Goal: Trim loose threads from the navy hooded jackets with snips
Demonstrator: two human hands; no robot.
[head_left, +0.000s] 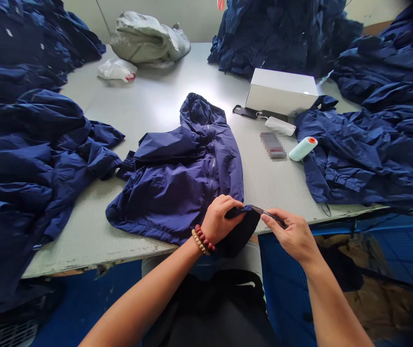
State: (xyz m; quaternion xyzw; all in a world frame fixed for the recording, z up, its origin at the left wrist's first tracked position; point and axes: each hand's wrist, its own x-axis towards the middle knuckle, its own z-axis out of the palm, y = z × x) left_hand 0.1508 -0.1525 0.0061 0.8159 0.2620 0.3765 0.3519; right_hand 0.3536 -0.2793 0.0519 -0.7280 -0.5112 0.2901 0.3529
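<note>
"Hands?"
"Two: one left hand [222, 219], one right hand [289, 236]."
"Jackets lying alone?"
"One navy hooded jacket [180, 188]."
"And beyond it?"
"One white box [282, 91], one pale green roll [302, 148]."

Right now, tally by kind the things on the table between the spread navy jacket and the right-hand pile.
White cardboard box: 1
Pale green roll with orange end: 1
Blurred packet: 1
White tag: 1
Black flat strip: 1
Total: 5
</note>
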